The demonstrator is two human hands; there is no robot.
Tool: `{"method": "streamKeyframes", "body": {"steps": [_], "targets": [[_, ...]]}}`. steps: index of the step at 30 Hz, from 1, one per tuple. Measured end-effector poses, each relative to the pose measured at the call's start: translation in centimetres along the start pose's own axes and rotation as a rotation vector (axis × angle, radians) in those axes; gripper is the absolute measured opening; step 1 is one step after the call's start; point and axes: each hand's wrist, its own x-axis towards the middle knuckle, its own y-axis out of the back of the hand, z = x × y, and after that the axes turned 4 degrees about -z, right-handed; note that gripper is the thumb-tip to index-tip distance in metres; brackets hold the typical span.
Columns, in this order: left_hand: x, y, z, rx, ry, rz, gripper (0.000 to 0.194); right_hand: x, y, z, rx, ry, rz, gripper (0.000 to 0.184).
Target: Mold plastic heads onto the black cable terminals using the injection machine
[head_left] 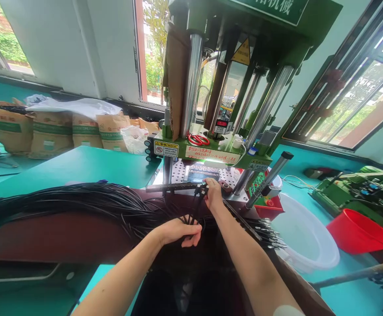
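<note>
My left hand (pixel 186 230) is closed around a few black cables (pixel 195 213), which run upward from its fingers. Just above it, my right hand (pixel 214 194) pinches the black upper ends of these cables in front of the press bed. A dark narrow bar (pixel 173 187) lies level beside the right fingertips; whether they touch it I cannot tell. To the left, a thick bundle of black cables (pixel 89 197) stretches over the brown bench (pixel 63 237). Several cable ends with silvery tips (pixel 270 235) lie right of my right forearm.
A green press (pixel 257 26) with steel columns stands ahead, red-handled scissors (pixel 198 139) on its ledge. Its bed is a perforated metal plate (pixel 178 172). At right are a white tub (pixel 330 252) and a red bucket (pixel 359 232). Brown sacks (pixel 51 131) line the wall.
</note>
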Motion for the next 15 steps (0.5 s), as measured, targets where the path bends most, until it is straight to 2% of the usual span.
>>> {"method": "streamKeyframes", "body": {"steps": [4, 8, 10, 11, 15], "targets": [[-0.2, 0.8, -0.1, -0.126, 0.0, 0.05, 0.043, -0.5, 0.8, -0.4, 0.04, 0.052, 0.056, 0.015], [-0.1, 1.1, 0.3, -0.04, 0.089, -0.123, 0.041, -1.3, 1.5, -0.4, 0.057, 0.099, 0.11, 0.015], [-0.1, 0.8, 0.4, -0.006, 0.096, -0.142, 0.04, -1.8, 1.7, -0.3, 0.064, 0.126, 0.138, 0.017], [0.0, 0.5, 0.3, -0.009, 0.074, -0.101, 0.04, -2.1, 1.8, -0.3, 0.067, 0.14, 0.151, 0.018], [-0.1, -0.3, -0.1, -0.1, -0.078, 0.199, 0.041, -2.7, 1.9, -0.5, 0.074, 0.181, 0.187, 0.022]]}}
